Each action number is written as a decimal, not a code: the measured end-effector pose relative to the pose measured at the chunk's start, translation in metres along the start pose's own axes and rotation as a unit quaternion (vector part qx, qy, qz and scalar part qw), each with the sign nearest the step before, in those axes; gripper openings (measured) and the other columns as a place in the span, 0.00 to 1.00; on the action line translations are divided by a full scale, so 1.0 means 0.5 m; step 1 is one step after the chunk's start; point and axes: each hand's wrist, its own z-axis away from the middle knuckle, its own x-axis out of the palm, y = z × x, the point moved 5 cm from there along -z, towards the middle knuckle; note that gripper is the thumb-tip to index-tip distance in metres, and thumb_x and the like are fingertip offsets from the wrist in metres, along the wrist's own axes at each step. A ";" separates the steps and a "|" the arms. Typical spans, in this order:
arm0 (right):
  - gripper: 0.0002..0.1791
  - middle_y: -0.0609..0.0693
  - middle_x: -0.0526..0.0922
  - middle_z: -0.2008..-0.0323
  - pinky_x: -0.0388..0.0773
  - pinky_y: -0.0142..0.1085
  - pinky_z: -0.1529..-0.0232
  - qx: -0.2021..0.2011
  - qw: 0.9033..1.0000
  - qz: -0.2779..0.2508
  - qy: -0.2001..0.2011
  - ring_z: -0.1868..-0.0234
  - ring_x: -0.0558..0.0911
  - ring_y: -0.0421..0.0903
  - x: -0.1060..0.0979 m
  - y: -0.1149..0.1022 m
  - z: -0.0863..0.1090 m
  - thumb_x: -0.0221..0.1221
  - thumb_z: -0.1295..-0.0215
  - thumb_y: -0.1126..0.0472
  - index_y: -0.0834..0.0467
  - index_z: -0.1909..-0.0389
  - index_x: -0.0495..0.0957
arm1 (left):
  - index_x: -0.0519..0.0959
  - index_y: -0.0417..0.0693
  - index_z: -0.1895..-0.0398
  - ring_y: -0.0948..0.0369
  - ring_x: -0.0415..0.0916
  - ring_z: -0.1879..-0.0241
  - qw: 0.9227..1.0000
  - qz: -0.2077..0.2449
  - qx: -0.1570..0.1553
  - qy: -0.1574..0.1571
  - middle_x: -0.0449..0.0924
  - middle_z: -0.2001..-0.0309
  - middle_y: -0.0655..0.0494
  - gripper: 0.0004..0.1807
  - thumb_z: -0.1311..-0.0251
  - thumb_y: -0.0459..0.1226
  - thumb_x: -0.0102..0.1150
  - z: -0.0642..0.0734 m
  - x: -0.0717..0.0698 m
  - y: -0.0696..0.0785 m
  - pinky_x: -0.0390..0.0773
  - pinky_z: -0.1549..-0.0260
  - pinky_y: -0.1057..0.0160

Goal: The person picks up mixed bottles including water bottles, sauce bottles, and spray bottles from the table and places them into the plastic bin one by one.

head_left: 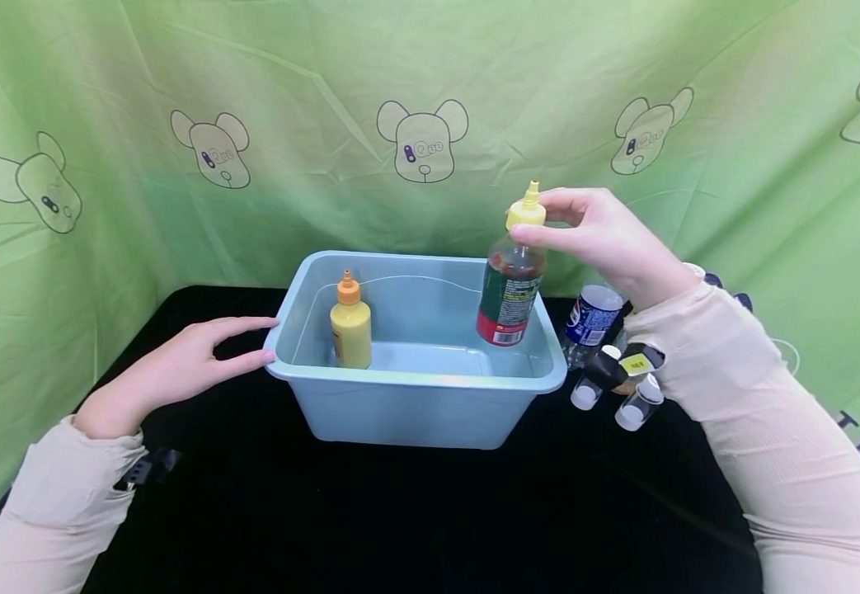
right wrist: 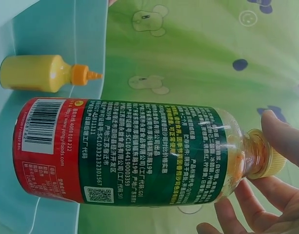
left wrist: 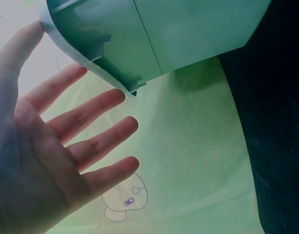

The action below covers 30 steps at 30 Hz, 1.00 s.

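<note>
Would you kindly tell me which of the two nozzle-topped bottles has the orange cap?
It is the yellow bottle standing in the blue tub; the other, the green-and-red-labelled bottle, has a yellow cap instead.

"Left hand (head_left: pixel 166 371)?"
"Extended, fingers (left wrist: pixel 103 141) spread and nearly straight."
"Right hand (head_left: pixel 615 235)?"
"Raised higher, arm (head_left: pixel 763 429) extended forward, thumb (head_left: pixel 548 238) opposing in a pinch; little finger (right wrist: pixel 207 228) cropped, its bend uncertain."

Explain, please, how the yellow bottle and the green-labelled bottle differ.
The green-labelled bottle is larger than the yellow bottle. The yellow bottle has an orange cap; the green-labelled bottle, a yellow cap. The yellow bottle stands in the blue tub, while the right hand holds the green-labelled bottle by its top. Both caps are pointed.
</note>
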 end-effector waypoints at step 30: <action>0.26 0.52 0.78 0.50 0.61 0.49 0.35 0.028 0.997 0.073 -0.017 0.44 0.71 0.47 0.038 0.014 -0.053 0.64 0.44 0.48 0.59 0.48 0.76 | 0.69 0.55 0.36 0.50 0.66 0.36 1.000 0.001 -0.006 0.000 0.73 0.39 0.50 0.27 0.38 0.52 0.54 0.001 0.000 0.001 0.67 0.41 0.45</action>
